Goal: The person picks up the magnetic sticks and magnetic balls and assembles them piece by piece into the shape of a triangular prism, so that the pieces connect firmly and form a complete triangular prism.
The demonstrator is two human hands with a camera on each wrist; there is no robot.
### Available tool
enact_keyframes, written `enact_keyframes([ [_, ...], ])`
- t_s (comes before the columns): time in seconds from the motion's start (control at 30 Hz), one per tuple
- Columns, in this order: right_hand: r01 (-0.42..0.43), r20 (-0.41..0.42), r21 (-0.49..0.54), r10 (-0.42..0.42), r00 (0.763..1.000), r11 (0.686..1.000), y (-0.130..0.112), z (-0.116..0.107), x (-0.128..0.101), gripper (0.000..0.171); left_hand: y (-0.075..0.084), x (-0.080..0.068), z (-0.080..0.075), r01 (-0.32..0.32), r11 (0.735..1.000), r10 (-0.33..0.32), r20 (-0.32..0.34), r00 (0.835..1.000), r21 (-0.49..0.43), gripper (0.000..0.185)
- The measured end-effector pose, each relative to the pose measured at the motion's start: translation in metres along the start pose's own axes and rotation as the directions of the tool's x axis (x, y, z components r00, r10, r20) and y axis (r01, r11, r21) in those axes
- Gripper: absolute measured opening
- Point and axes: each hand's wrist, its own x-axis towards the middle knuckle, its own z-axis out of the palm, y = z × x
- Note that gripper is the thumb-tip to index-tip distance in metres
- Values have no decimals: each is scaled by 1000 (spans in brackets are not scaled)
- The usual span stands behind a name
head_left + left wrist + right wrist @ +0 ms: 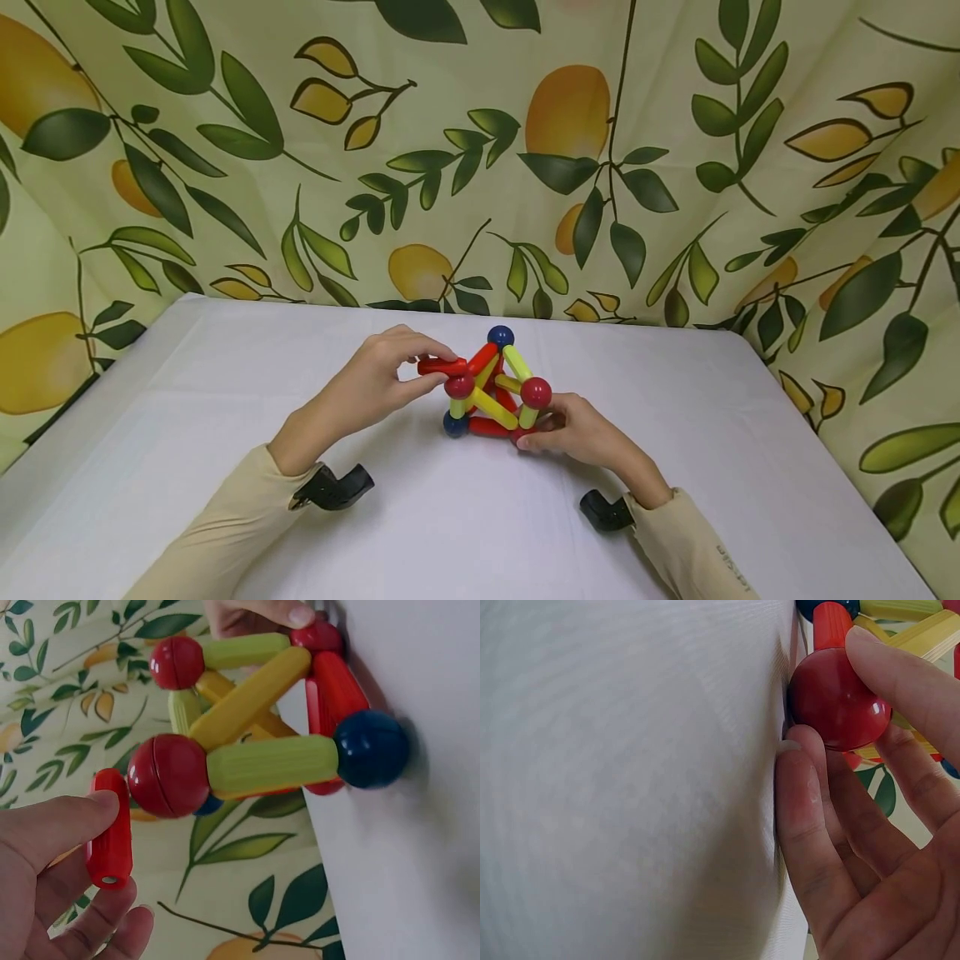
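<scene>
Red rod (109,829) pinched in left hand (372,381) – right hand (577,431) grips structure (492,392) (base ball).

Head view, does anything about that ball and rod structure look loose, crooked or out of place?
One piece stands out: a red rod pinched in the left hand beside the structure. Its free end joins no ball. The right hand holds a red ball at the base.
</scene>
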Motion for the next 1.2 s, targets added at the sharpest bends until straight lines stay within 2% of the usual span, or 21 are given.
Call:
enact_keyframes([
  [0.3,10,2,0,-10,1000,1000,0,0,0,48,10,9,12,-15,999,18,48,999,-51,26],
  [0.57,23,1,8,-23,1000,1000,1,0,0,48,17,19,22,-92,994,96,75,993,-56,27],
  [0.87,29,11,15,-29,1000,999,3,-1,1,45,21,23,32,-88,992,99,127,987,-90,27],
  [1.0,35,11,12,-35,999,999,2,-1,0,44,21,25,35,-87,993,98,145,985,-83,28],
  [1.2,35,12,12,-35,999,999,2,-1,0,45,19,26,40,-123,992,128,157,979,-38,29],
])
